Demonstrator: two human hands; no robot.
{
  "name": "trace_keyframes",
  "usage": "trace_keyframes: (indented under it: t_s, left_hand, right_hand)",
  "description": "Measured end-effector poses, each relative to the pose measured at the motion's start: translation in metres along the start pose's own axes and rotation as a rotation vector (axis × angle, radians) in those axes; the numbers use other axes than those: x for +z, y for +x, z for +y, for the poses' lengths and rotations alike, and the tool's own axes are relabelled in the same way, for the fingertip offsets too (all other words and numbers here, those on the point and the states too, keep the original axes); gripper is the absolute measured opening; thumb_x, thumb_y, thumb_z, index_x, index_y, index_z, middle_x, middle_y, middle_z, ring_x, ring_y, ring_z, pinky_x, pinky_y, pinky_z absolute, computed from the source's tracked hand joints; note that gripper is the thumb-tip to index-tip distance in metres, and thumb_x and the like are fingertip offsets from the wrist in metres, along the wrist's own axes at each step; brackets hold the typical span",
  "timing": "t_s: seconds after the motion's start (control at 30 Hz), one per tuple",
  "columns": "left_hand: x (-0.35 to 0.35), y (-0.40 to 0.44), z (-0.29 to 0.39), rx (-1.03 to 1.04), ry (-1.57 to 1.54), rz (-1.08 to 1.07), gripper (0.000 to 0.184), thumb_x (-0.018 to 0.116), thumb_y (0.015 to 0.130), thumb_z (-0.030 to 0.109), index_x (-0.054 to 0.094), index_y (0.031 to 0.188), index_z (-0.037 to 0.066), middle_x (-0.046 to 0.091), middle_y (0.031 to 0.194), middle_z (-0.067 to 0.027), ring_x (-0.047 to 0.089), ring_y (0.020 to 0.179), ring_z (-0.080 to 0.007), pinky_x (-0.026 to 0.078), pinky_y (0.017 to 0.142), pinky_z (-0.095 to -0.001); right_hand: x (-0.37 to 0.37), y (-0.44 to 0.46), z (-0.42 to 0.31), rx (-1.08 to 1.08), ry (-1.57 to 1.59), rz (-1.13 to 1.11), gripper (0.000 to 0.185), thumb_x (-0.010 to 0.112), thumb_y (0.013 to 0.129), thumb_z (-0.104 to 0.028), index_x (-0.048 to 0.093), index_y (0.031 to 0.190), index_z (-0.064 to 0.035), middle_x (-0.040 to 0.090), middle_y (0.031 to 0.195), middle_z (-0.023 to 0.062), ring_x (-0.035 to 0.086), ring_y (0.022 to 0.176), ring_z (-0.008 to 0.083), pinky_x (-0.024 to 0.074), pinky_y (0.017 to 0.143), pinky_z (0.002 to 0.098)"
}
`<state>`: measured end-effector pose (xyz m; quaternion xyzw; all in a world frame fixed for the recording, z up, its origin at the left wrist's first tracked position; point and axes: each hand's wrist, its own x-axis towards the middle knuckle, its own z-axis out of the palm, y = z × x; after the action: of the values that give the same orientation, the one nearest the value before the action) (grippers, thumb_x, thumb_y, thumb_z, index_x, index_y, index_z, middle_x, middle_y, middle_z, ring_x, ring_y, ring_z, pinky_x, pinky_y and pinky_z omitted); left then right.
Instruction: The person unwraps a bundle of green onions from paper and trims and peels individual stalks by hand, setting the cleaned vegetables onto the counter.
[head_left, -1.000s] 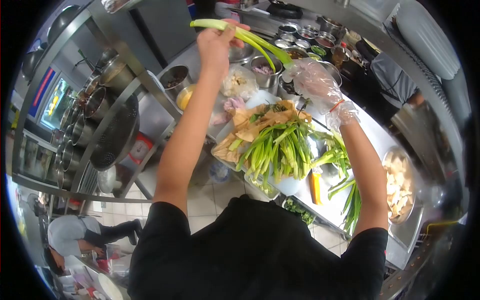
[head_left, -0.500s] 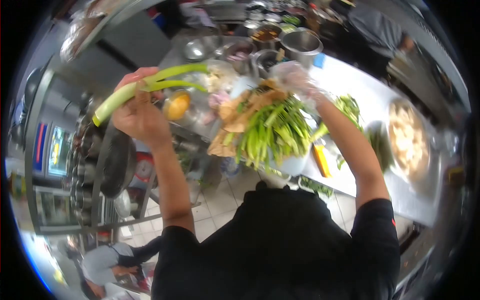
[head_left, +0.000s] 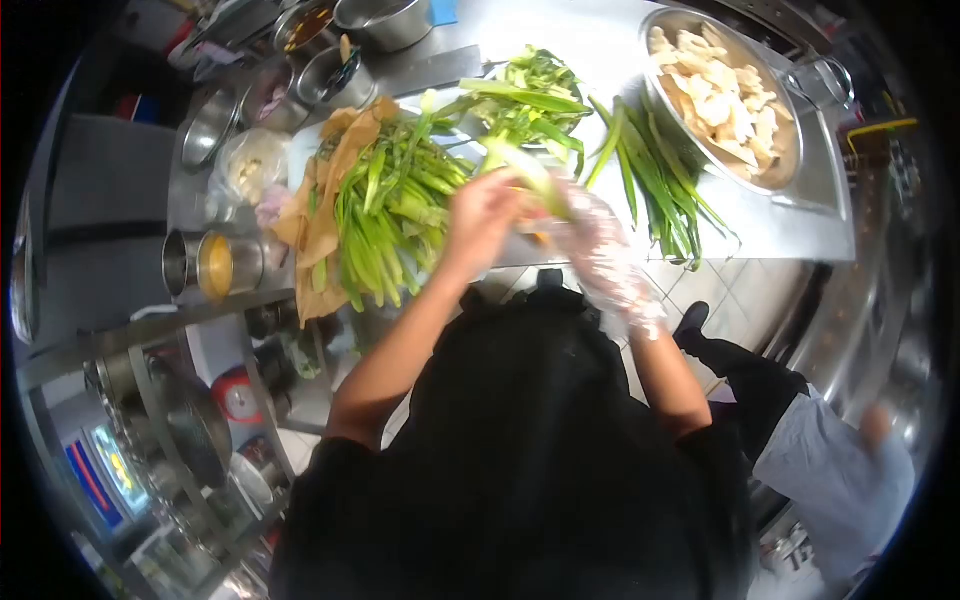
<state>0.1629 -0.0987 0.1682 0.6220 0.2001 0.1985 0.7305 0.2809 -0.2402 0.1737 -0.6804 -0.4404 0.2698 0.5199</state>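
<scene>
Steel worktop fills the top of the frame. Bunched green stalks lie left of centre on brown paper, butt ends hanging towards me, probably so each is easy to draw out. Wide metal bowl of pale chunks, upper right, seems set to one side, leaving working room. Loose green leaves lie just beside it, tips over the near edge. Leafy trimmings are heaped at upper centre, just beyond my hands.

Right hand, in a clear plastic glove, curls round the lower end of a pale stalk at mid-frame; glove likely keeps the food clean. Left hand, bare, has its fingers drawn in against the same stalk; blur hides whether they grip or only steady it. Two hands on so limp a length probably keep it from flopping.

Compared with half a second ago: left hand then had the stalk at upper left, well apart from the glove. Now both meet at centre.
</scene>
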Motion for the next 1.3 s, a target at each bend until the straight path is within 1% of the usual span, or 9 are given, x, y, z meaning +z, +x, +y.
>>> trace_keyframes:
  t_s: [0.07,0.27,0.37,0.4,0.6,0.87,1.03,1.17,1.3]
  left_hand:
    - [0.028,0.004,-0.017,-0.023,-0.006,-0.134,0.049,0.059,0.090,0.007,0.042,0.134,-0.003,0.060,0.114,-0.0122,0.066,0.093,-0.0182,0.052,0.082,-0.0288]
    - [0.023,-0.046,-0.043,-0.114,0.195,-0.097,0.032,0.060,0.083,-0.003,0.058,0.115,-0.001,0.063,0.101,-0.0085,0.060,0.085,-0.0127,0.050,0.075,-0.0275]
    - [-0.004,-0.073,-0.054,-0.012,0.224,0.143,0.026,0.060,0.084,-0.003,0.061,0.109,-0.002,0.064,0.098,-0.0076,0.060,0.084,-0.0112,0.050,0.075,-0.0264]
    - [-0.018,-0.084,-0.062,-0.090,0.194,0.271,0.021,0.059,0.084,-0.005,0.062,0.105,-0.002,0.064,0.096,-0.0069,0.060,0.086,-0.0110,0.051,0.074,-0.0268]
    - [-0.116,-0.172,-0.063,0.064,0.549,0.979,0.016,0.055,0.084,-0.007,0.061,0.097,0.001,0.065,0.093,-0.0039,0.058,0.069,-0.0084,0.046,0.062,-0.0234]
    - [-0.150,-0.217,-0.083,-0.022,0.465,1.178,0.024,0.059,0.080,-0.009,0.062,0.102,0.000,0.065,0.094,-0.0058,0.063,0.071,-0.0125,0.048,0.063,-0.0248]
    - [-0.167,-0.214,-0.077,0.048,0.440,1.177,0.027,0.058,0.079,-0.010,0.062,0.104,0.001,0.066,0.097,-0.0081,0.065,0.077,-0.0131,0.050,0.067,-0.0254]
    - [-0.183,-0.194,-0.081,0.121,0.397,1.043,0.028,0.058,0.082,-0.007,0.063,0.108,0.002,0.067,0.098,-0.0086,0.063,0.079,-0.0147,0.050,0.069,-0.0270]
    - [-0.180,-0.175,-0.048,0.120,0.339,0.899,0.027,0.054,0.086,-0.007,0.059,0.112,-0.001,0.064,0.104,-0.0062,0.060,0.086,-0.0105,0.051,0.078,-0.0262]
  right_hand:
    - [-0.024,-0.023,0.053,0.121,0.248,0.300,0.053,0.062,0.090,-0.017,0.046,0.139,-0.0032,0.054,0.133,0.0129,0.055,0.115,0.0232,0.0442,0.097,0.0366]
    - [-0.125,-0.004,0.110,-0.283,-1.021,0.278,0.041,0.058,0.094,-0.020,0.053,0.129,0.0017,0.059,0.127,0.0186,0.060,0.112,0.0299,0.0492,0.096,0.0376]
    - [-0.059,0.011,0.047,-0.136,0.397,0.256,0.031,0.056,0.095,-0.015,0.059,0.118,0.0051,0.061,0.120,0.0184,0.058,0.114,0.0310,0.0442,0.102,0.0399]
    - [-0.050,0.017,0.040,-0.259,-0.570,0.121,0.031,0.055,0.096,-0.017,0.060,0.117,0.0047,0.062,0.120,0.0173,0.058,0.113,0.0282,0.0430,0.102,0.0390]
    - [0.128,0.043,-0.008,-0.604,-0.182,-0.528,0.023,0.063,0.084,-0.010,0.067,0.107,-0.0061,0.057,0.126,0.0127,0.056,0.114,0.0267,0.0437,0.097,0.0388]
    - [0.246,0.073,-0.028,-1.225,-0.875,-0.631,0.028,0.060,0.075,-0.008,0.066,0.102,-0.0107,0.057,0.127,0.0110,0.054,0.117,0.0284,0.0457,0.094,0.0422]
    - [0.210,0.124,-0.047,-0.888,-0.129,-0.499,0.022,0.057,0.087,-0.010,0.065,0.107,-0.0084,0.066,0.108,0.0118,0.061,0.106,0.0289,0.0462,0.091,0.0395]
    - [0.140,0.162,-0.106,-0.586,-0.449,0.141,0.022,0.054,0.094,-0.014,0.064,0.109,-0.0023,0.067,0.099,0.0130,0.063,0.086,0.0234,0.0468,0.080,0.0350]
    - [0.075,0.183,-0.155,-0.477,0.312,0.135,0.026,0.052,0.097,-0.021,0.065,0.109,-0.0021,0.066,0.098,0.0136,0.063,0.083,0.0225,0.0463,0.077,0.0327]
